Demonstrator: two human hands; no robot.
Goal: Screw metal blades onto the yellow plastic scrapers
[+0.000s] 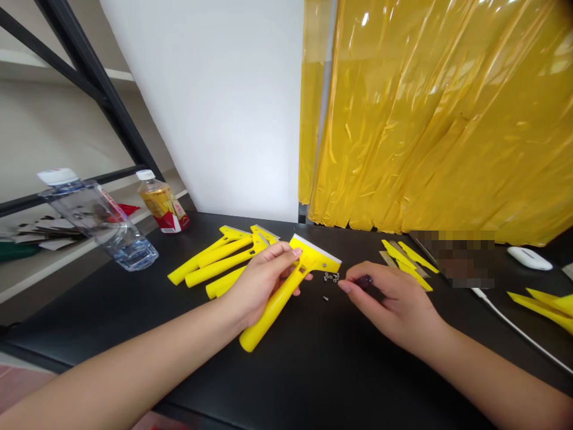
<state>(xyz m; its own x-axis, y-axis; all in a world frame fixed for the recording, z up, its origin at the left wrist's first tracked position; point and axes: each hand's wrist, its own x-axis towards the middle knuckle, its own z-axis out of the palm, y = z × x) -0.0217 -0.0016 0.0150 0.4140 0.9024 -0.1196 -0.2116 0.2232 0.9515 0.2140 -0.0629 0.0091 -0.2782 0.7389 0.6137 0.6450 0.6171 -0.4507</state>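
Observation:
My left hand (262, 280) is closed round a yellow scraper (273, 307). Its wide head points up and away, with a pale blade edge along the top and a small screw in its right side. Just right of that head, my right hand (394, 295) has thumb and forefinger pinched together. A dark-handled screwdriver (364, 280) is tucked in its fingers, mostly hidden. Small screws and nuts (331, 276) lie on the black table between the hands, with a single screw (326, 298) nearer me. More yellow scrapers (219, 257) lie left of my left hand.
Yellow plates and metal blades (405, 263) lie beyond my right hand. Farther right are a blurred-out device (465, 260), a white cable (514, 328), a white case (529, 258) and more yellow pieces (550, 304). A clear bottle (107, 221) and a juice bottle (163, 203) stand left.

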